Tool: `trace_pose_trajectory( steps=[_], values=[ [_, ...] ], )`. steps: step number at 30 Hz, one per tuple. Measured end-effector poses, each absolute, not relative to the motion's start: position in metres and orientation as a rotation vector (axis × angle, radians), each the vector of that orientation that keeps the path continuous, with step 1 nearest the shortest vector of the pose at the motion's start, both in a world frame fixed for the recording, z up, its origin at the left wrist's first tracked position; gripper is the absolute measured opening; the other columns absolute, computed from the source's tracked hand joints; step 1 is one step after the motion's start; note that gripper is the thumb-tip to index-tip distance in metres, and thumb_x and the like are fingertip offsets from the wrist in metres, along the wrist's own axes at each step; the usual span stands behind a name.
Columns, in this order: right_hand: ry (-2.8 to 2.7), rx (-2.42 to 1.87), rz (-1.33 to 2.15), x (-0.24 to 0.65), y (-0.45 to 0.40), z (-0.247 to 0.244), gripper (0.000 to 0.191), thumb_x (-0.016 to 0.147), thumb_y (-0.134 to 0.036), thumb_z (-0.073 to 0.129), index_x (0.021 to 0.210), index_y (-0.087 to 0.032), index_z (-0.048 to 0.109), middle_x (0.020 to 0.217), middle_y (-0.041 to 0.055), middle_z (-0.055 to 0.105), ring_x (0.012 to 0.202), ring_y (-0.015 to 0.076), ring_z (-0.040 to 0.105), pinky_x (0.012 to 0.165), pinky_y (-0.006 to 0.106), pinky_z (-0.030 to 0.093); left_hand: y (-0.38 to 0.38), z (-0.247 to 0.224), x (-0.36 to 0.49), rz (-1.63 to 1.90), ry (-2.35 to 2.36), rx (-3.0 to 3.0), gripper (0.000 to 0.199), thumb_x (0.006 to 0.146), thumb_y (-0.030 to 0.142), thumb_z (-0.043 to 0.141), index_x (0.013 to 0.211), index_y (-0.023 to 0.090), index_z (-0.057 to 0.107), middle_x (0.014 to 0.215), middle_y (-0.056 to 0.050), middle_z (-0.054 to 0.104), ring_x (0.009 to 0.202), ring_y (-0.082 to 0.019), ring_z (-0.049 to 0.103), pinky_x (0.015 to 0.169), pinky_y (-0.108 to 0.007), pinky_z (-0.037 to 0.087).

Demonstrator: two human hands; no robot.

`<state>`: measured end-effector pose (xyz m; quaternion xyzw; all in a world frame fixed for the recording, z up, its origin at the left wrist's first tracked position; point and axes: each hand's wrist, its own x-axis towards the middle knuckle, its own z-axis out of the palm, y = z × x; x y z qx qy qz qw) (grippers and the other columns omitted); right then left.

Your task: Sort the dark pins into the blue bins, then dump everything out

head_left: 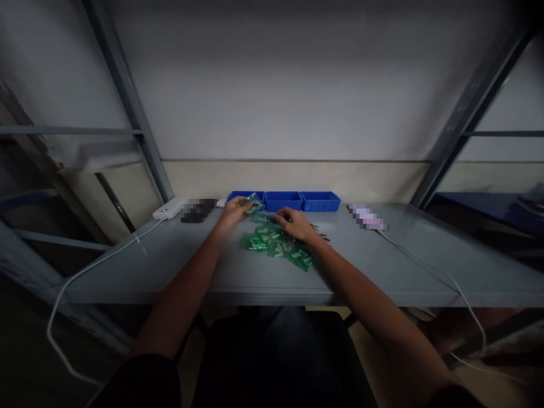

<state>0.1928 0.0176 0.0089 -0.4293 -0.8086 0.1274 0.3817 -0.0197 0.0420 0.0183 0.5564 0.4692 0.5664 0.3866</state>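
Note:
Green plastic packets [278, 245] with small parts inside lie in a heap on the grey table [170, 266]. Up by the leftmost blue bin [246, 195], my left hand [234, 212] is closed on a clear greenish packet [254, 203]. My right hand [295, 224] hangs just over the back of the heap, its fingers curled; what they hold, if anything, is too small to tell. Thin dark metal pieces [322, 235] stick out beside my right hand. The middle blue bin [283, 201] and the right blue bin [321, 201] stand behind it.
At the left lie a white device [169, 209] with a cable and a dark blurred-out object [198, 210]. A phone-like object [366, 216] with a white cable [425, 263] is at the right. Metal shelf posts [131, 107] frame the table, and a wall stands behind.

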Motion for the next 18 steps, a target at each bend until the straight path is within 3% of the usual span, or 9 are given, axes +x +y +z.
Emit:
trace_pose_trajectory(
  steps=[4,10,14,18],
  values=[
    [-1.978,-1.068,0.439,0.192,0.016,0.012,0.033,0.081,-0.044,0.046,0.092,-0.016,0.06,0.081,0.0047,0.063,0.071,0.0134,0.054,0.066,0.024,0.04,0.034,0.014,-0.002,1.316,1.002,1.482,0.031,0.065,0.03,0.067,0.09,0.017,0.054,0.077,-0.001,0.061,0.065,-0.009,0.057,0.057,-0.019,0.042],
    [-1.947,-1.122,0.497,0.192,0.017,0.012,0.027,0.078,-0.037,0.046,0.069,-0.014,0.057,0.062,-0.0003,0.054,0.056,0.0108,0.045,0.054,0.022,0.033,0.031,0.002,0.013,1.138,1.022,1.595,0.026,0.067,0.031,0.067,0.085,0.015,0.056,0.068,0.001,0.058,0.057,-0.008,0.053,0.053,-0.019,0.041],
    [-1.811,-1.148,0.496,0.193,0.022,0.012,0.024,0.076,-0.036,0.045,0.069,-0.015,0.054,0.061,-0.001,0.051,0.056,0.0105,0.043,0.054,0.022,0.032,0.029,0.005,0.012,1.069,0.973,1.619,0.029,0.066,0.031,0.067,0.087,0.013,0.057,0.071,0.0,0.059,0.059,-0.007,0.054,0.056,-0.02,0.04],
    [-1.704,-1.127,0.507,0.196,0.031,0.008,0.025,0.075,-0.039,0.046,0.071,-0.015,0.053,0.063,-0.0002,0.052,0.059,0.0116,0.045,0.057,0.023,0.034,0.028,0.006,0.01,1.009,1.038,1.691,0.026,0.067,0.035,0.065,0.075,0.011,0.059,0.061,0.001,0.056,0.055,-0.007,0.051,0.052,-0.019,0.036]
  ],
)
